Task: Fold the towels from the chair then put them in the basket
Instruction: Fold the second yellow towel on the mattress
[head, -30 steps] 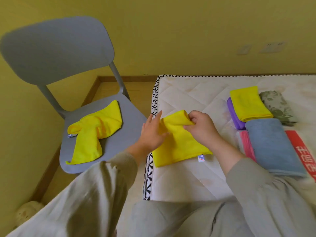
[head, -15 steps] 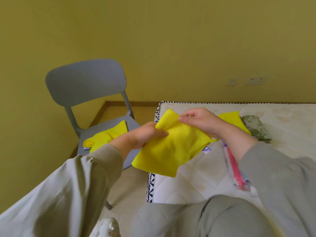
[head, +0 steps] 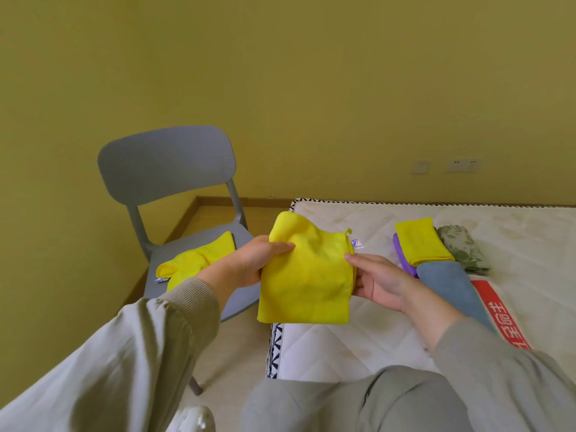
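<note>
Soft, even light; wide-angle distortion.
Faint shadows on the grey chair; the mattress right of it bows at its far edge; the left sleeve below it looks stretched, soft.

The yellow towel pinched by the left hand and the right hand is soft, fuzzy cloth, not shiny. Left of the grip, the gray chair looks like smooth, matt plastic. The second yellow towel on its seat is the same fuzzy cloth. Under the grip, the mattress is stitched, puffy cloth. Right of the grip, the blue towel is fuzzy cloth too.
</note>
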Tool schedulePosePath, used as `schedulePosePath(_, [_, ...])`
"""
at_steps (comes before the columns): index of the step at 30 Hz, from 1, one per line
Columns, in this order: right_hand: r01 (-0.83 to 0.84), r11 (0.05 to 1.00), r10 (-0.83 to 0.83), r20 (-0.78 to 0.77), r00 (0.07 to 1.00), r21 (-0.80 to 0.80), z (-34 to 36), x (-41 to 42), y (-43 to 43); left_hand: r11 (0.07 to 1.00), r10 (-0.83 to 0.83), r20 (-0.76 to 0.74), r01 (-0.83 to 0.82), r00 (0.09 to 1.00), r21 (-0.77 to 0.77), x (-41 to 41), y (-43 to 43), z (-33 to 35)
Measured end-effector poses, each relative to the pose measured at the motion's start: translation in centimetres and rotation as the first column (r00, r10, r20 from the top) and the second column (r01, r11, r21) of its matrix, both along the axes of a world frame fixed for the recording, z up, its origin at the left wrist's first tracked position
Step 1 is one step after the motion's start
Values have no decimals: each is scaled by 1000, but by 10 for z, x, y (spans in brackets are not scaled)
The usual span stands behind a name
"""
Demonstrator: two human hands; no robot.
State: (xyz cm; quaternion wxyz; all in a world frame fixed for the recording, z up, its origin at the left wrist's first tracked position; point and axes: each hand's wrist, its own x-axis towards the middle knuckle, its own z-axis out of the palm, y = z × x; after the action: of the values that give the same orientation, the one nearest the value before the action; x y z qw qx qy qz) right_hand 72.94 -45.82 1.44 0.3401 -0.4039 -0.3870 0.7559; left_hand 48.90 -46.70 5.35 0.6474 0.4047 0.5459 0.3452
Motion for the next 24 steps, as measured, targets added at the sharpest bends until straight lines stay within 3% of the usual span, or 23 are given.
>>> schedulePosePath(5, [-51,999,47,190,981,14,-6,4,10,984,-59,92,73,994,-162,-5,0,-16])
schedulePosePath(8, [-48,999,53,272,961,-25,-21,6,18,954,-14,160,61,987,-293,-5,5,-32])
schedulePosePath(10, [-21,999,36,329,944,-48,-35,9,24,941,38,128,8,991,-338,0,11,-51])
schedulePosePath(12, [10,997,23,413,910,-78,-56,7,29,943,54,-13,-56,998,-327,8,19,-79])
schedulePosePath(14, [38,998,-4,582,813,-47,-77,3,32,955,41,-203,-98,978,-280,15,25,-108])
schedulePosePath(17, [-109,990,-24,865,501,91,-108,-2,45,969,-3,-441,-106,898,-223,21,33,-142])
schedulePosePath(18, [-140,983,-44,893,449,119,-114,-3,50,978,-46,-537,-72,843,-197,22,36,-149])
schedulePosePath(19, [-135,981,-65,894,443,138,-121,-3,56,983,-83,-624,-39,777,-179,23,40,-153])
schedulePosePath(21, [-37,988,-111,850,515,151,-132,-2,65,988,-63,-691,-52,720,-144,23,49,-159])
schedulePosePath(24, [98,993,-115,781,615,69,-143,-5,70,969,-5,-600,-144,800,-200,23,62,-164])
